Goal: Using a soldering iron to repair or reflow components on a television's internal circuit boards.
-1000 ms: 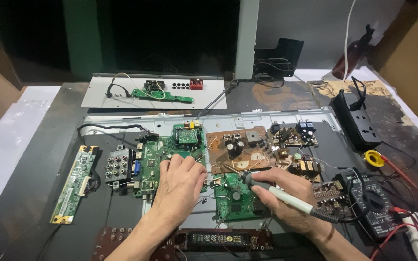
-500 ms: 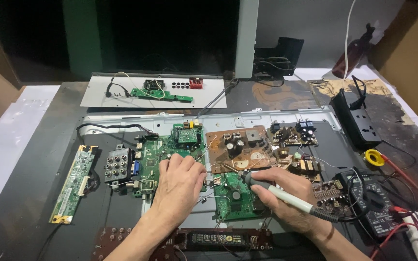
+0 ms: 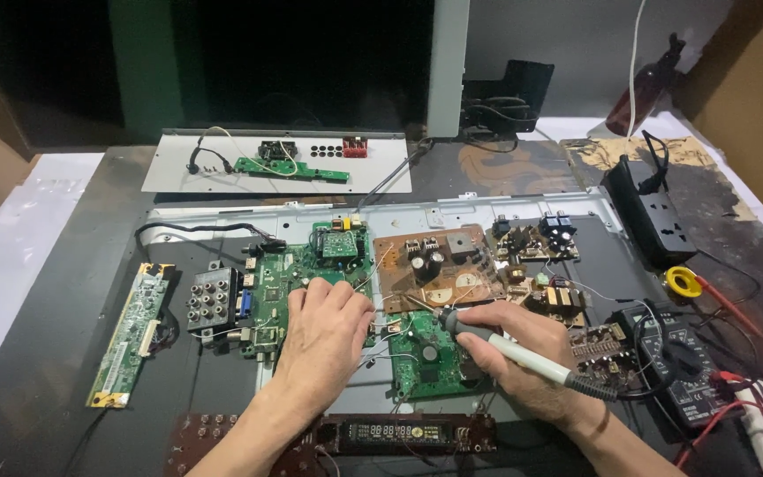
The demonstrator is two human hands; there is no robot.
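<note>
Right hand (image 3: 523, 353) is gripping the soldering iron (image 3: 509, 349) pencil-style, left hand (image 3: 324, 340) resting flat, holding nothing, on the small green board (image 3: 430, 358) at lower centre, which looks light, stiff and fragile, so I'd hold its edges.

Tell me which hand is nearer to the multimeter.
Right. The right hand, holding a soldering iron, lies just left of the multimeter, with the iron's cable end almost reaching it. The left hand rests on the green circuit board, well further left.
</note>
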